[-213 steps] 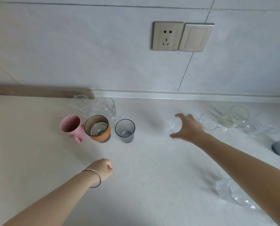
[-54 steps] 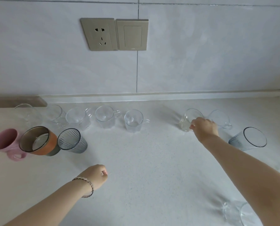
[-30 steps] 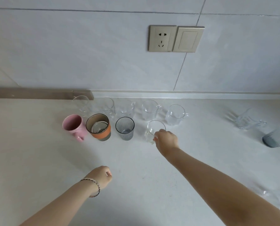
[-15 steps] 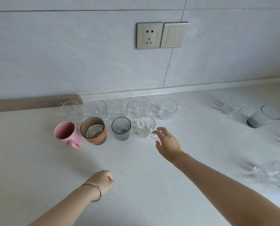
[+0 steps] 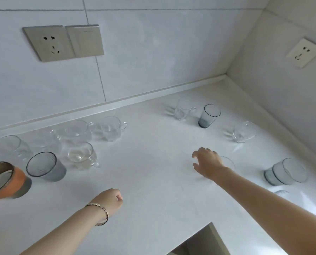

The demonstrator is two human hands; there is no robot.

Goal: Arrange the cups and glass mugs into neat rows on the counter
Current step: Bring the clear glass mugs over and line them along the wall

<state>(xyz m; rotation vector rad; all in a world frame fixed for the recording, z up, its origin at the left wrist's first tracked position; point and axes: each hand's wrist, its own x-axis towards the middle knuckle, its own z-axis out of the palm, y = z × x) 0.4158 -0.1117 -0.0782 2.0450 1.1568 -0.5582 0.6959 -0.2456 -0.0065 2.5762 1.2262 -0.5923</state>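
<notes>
Glass mug waits behind an open hand

Right hand (image 5: pixel 207 165) hovers with fingers spread, gripping nothing, just in front of a clear glass mug (image 5: pixel 228 161) on the counter (image 5: pixel 153 181). Left hand (image 5: pixel 110 200) rests in a fist. Likely light, slick and fragile, the mug is best wrapped around its body.

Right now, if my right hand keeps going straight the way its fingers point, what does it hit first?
Probably nothing soon. The right hand is open, fingers pointing left and away over bare counter. The clear glass sits behind it, on the far side of the hand, not ahead. Depth is hard to judge.
</notes>
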